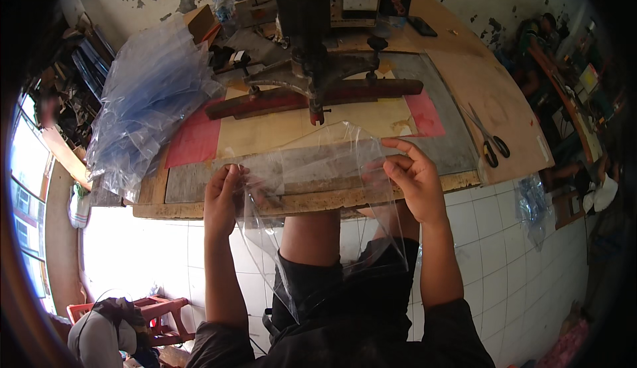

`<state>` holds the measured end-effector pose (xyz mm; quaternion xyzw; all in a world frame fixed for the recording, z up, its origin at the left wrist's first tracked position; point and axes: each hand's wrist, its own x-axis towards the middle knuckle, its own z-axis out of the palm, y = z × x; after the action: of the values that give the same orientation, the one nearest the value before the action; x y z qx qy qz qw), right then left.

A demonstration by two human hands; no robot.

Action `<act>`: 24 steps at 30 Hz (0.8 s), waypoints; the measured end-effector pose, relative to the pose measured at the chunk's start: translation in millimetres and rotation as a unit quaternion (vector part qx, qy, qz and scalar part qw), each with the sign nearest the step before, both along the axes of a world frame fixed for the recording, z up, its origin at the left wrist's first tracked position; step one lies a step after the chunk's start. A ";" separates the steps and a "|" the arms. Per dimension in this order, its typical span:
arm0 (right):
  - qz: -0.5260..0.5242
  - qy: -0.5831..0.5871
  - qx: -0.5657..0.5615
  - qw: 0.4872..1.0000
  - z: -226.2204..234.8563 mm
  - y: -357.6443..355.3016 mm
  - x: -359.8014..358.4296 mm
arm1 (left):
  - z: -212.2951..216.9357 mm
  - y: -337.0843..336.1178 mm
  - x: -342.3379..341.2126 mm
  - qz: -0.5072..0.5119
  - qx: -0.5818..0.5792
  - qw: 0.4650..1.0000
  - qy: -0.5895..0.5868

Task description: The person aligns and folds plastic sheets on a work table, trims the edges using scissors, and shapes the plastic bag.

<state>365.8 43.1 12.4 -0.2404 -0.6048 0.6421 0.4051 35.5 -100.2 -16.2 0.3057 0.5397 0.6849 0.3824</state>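
A clear plastic sheet (318, 155) stretches between my two hands, over the front edge of the work table, and its lower part hangs over my lap. My left hand (222, 192) pinches its left side between thumb and fingers. At the right, my right hand (415, 175) grips the other side with thumb and forefinger. Just beyond the sheet stands a press machine (312, 79) with a dark metal bar (358, 91) above a cream and pink pad (265, 129). The sheet's exact outline is hard to make out because it is see-through.
A heap of clear plastic sheets (149, 102) covers the table's left side. Black-handled scissors (490, 144) lie at the right, with a phone (423, 26) farther back. A plastic bottle (224, 11) stands behind. A red stool (162, 315) is at lower left; other people (537, 36) sit far right.
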 end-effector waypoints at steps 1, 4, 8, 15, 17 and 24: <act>-0.002 -0.001 -0.006 1.000 0.8 0.1 0.1 | -0.6 0.7 -0.1 0.007 0.002 1.000 0.018; 0.000 0.004 -0.037 0.999 0.7 -1.4 1.0 | -0.4 -0.7 -5.2 -0.042 -0.001 0.998 0.036; -0.001 0.005 -0.036 0.999 3.5 -4.3 1.8 | -4.3 1.4 -5.2 -0.051 0.020 0.998 0.025; -0.087 -0.052 0.135 0.986 2.6 -8.4 6.3 | 21.6 -9.3 12.2 -0.056 0.017 0.994 0.095; -0.229 -0.097 0.344 0.905 28.2 -18.8 12.4 | 48.1 -11.7 36.9 -0.068 0.019 0.989 0.130; -0.118 -0.225 0.525 0.812 90.6 -59.6 -10.0 | 102.6 -26.8 108.3 -0.159 0.054 0.970 0.176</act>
<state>355.8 -16.5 103.0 -0.1987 -0.8913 0.1026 0.3945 143.8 -127.0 86.3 0.5236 0.5053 0.5789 0.3679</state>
